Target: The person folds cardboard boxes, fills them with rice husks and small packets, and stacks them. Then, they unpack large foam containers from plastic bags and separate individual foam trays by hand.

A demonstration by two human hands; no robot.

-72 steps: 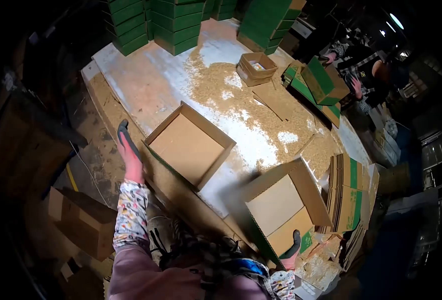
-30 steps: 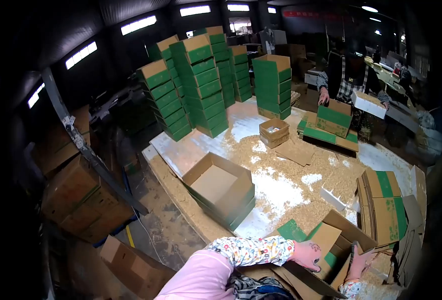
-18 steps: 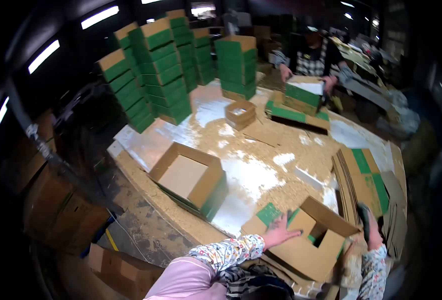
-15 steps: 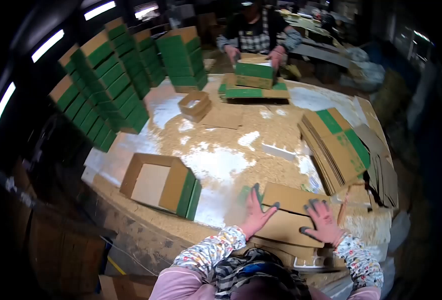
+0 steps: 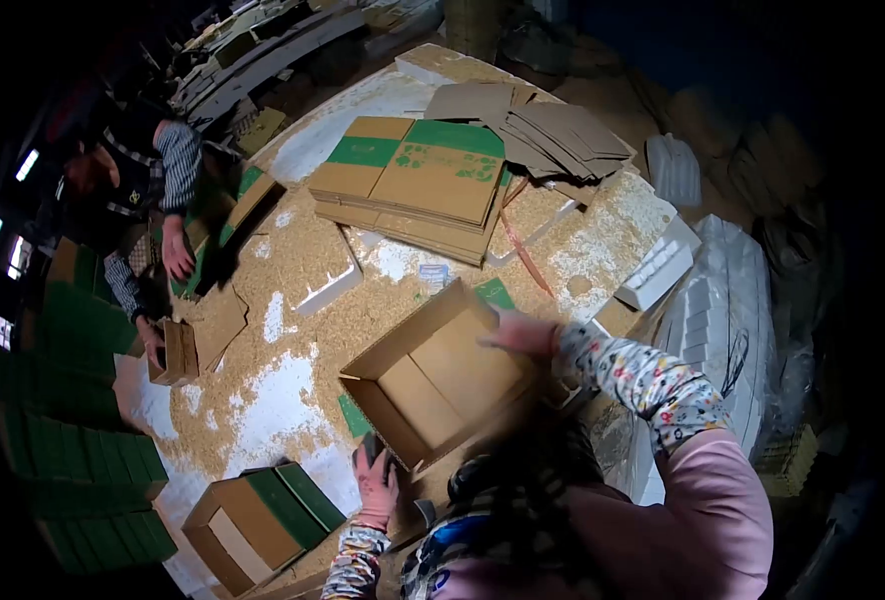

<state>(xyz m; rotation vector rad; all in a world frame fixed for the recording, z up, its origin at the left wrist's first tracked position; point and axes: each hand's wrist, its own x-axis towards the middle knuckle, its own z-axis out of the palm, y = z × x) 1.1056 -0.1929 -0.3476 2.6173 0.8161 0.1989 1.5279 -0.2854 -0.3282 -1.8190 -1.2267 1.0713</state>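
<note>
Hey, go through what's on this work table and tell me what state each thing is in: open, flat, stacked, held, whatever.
Large brown cardboard box: erected, top open, empty, in both hands.
Left hand: gloved, gripping the box's near corner.
Right hand: on its far rim, grip blurred.
Green-and-brown cartons: flattened, stacked.
Green-sided box: open, standing on the table.
Small brown box: touched by a co-worker's hand.

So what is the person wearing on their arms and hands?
The right arm has a pink sleeve with a white flowery oversleeve on the forearm. The left flowery oversleeve matches. The left hand looks gloved in pink, dark at the tips; the right hand is too blurred to tell.
</note>
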